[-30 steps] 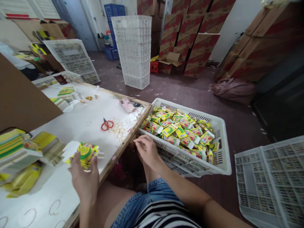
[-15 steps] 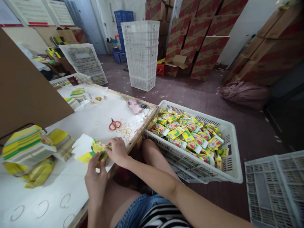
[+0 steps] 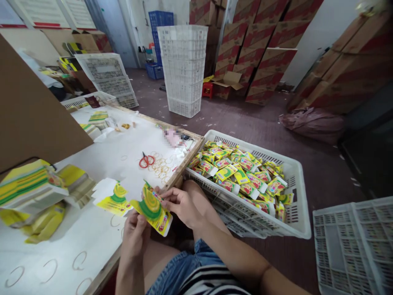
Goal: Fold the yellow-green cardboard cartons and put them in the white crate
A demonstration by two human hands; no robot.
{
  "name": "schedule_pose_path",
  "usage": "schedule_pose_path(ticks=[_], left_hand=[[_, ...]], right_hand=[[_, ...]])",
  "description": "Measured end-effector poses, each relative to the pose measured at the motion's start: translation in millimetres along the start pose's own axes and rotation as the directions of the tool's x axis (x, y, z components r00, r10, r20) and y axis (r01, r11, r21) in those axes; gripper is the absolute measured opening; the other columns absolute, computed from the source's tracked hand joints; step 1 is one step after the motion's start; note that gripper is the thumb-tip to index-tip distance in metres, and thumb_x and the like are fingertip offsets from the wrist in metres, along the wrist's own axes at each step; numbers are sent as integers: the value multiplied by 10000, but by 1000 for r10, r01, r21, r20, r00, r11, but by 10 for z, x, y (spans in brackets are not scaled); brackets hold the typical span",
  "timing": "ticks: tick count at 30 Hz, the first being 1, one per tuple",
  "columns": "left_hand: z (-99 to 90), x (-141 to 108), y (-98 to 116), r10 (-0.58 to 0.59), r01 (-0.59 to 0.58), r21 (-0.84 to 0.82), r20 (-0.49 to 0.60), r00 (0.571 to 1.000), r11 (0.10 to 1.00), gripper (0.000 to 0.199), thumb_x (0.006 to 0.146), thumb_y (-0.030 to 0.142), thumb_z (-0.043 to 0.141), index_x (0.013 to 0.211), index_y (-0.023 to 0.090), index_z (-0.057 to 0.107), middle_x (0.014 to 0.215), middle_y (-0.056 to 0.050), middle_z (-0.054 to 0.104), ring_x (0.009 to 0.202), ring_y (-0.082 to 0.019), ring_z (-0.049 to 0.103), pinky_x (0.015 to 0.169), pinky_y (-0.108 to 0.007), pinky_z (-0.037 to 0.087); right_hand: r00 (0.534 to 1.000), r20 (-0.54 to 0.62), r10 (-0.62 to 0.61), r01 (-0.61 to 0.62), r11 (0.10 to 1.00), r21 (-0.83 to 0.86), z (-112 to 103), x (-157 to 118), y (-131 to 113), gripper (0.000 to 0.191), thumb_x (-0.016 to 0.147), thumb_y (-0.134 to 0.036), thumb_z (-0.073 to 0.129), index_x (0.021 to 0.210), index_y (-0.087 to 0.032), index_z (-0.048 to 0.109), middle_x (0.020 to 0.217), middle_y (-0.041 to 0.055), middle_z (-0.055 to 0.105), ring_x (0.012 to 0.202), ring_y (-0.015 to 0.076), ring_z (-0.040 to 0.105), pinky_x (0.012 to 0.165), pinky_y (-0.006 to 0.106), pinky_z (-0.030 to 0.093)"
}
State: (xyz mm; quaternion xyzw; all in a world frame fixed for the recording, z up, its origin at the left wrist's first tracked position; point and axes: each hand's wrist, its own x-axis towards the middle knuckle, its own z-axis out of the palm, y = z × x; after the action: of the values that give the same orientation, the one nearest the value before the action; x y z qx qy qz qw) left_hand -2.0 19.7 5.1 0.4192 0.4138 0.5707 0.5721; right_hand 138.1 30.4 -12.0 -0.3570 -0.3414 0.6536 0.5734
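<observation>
Both hands on one box (image 3: 155, 211): left hand (image 3: 135, 227) clamped on its left edge, thumb on the near side, right hand (image 3: 184, 205) pinching the opposite edge, fingertips bunched. Box sits between the hands, tilted, printed face up, by the wooden edge of the tabletop (image 3: 95, 229). Can't tell if it's flat or partly opened; the far-side fingers are mostly hidden. Looks like thin card, so likely bends and creases easily. For good handling: light pressure at the edges, nothing pushed into the middle of the face; left hand steady as the anchor, right hand doing the fine work along its edge. Any folding should follow the crease lines, squared up before pressing, and the pale flap at the near end should stay unbent. Spare card (image 3: 113, 200) lies just beside the left hand, up and left, so keep that wrist from dragging it. Bundle (image 3: 30, 184) is farther left of the same hand, well apart. Scissors (image 3: 146, 160) and bands (image 3: 161, 168) lie on the tabletop beyond the hands; a wide elbow or sleeve swing could catch them. Crate (image 3: 294, 221) with packs (image 3: 242, 172) stands right of the right hand, close by, so mind that arm near its rim.
</observation>
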Motion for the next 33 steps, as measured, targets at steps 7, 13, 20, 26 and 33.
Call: schedule_pose_path(ticks=[7,13,20,26,33], left_hand=[[210,30,-89,-26,25,-94,-15,1000,995,384,576,410,856,814,148,707,676,-48,719,692,-213,705,689,-311,585],[281,22,-289,-20,27,92,-69,997,995,465,679,449,780,1015,158,642,803,-43,728,757,-198,706,686,-270,577],[407,-67,-228,21,-40,196,99,995,980,801,772,331,724,1419,239,260,1040,-94,722,940,-220,704,813,-336,564],[324,-96,-137,-137,89,158,321,937,983,576,782,276,721,1271,244,418,1084,-83,712,997,-232,685,794,-311,563],[370,-135,-143,-237,189,151,439,866,970,435,773,237,732,1112,236,460,966,-46,726,911,-223,704,743,-296,563]], right_hand=[[997,-44,-71,62,984,-168,-160,-172,-113,390,628,-473,811,836,-168,690,743,-5,680,644,136,584,631,263,487],[957,-148,-251,171,894,-414,-265,-256,-38,207,781,-362,678,728,-170,621,642,-18,603,575,119,517,550,233,431],[931,-18,-364,295,781,-550,-451,-299,-149,457,799,-247,654,1238,-213,532,976,41,654,600,105,527,538,224,423],[951,200,-235,304,827,-473,-655,-336,-272,512,830,-233,629,1318,-265,481,892,5,625,595,102,518,525,210,396],[958,274,-87,202,882,-426,-748,-375,-437,330,838,-248,619,1150,-222,516,635,-72,508,523,94,443,516,210,337]])
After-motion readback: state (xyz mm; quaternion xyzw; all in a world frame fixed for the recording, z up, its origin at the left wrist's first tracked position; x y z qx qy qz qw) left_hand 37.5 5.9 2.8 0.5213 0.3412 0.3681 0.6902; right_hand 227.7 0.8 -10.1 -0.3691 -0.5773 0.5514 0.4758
